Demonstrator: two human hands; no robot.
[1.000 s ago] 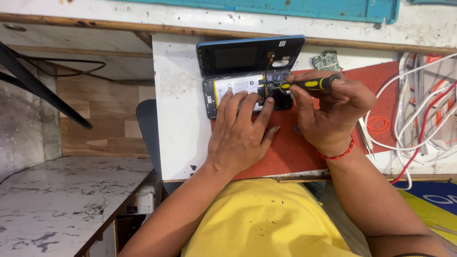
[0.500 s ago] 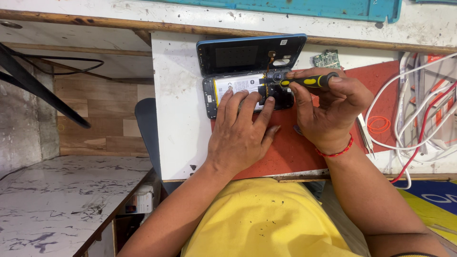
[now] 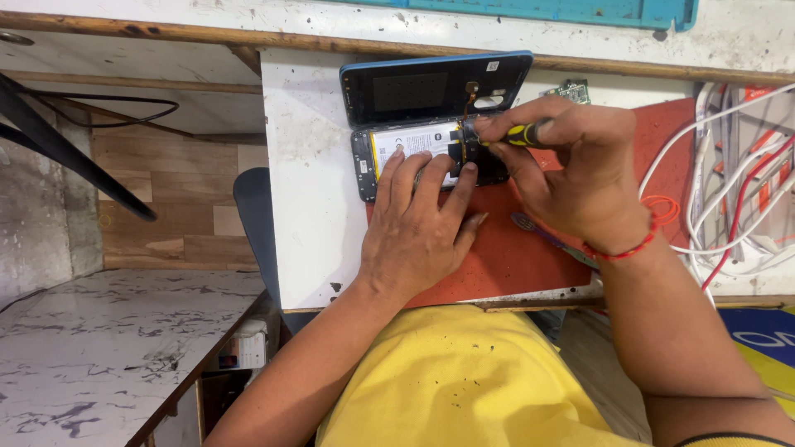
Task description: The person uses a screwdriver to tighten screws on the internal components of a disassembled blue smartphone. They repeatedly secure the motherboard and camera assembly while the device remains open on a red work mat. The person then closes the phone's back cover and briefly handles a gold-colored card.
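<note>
Head view, looking down on my own two hands: my left hand [image 3: 418, 228] lies flat with the fingers spread narrow, pressing the opened phone [image 3: 422, 153] down onto the red mat [image 3: 513, 248], fingertips resting on its pale battery [image 3: 414, 141]. My right hand [image 3: 580, 178] is pinched shut around a small screwdriver [image 3: 517, 134] with a yellow and black handle, thumb and forefinger gripping it, the tip lying just past my left fingertips at the dark inner plate of the phone; the tip itself is hidden by my fingers, so I cannot tell if it sits in a screw. The phone's blue back cover [image 3: 435, 87] stands folded open just beyond my fingertips, tied to the body by a thin flex. I judge the step in hand to be working a screw or connector inside the body; the next move calls for light, steady pressure without straining that flex. Counted: one phone, one back cover, one screwdriver, one mat, one small green circuit board [image 3: 571, 88] beyond my right knuckles, one red thread band [image 3: 621, 248] on my right wrist, and a tangle of white and red cables [image 3: 737, 190] out past my right hand, too knotted to count.
</note>
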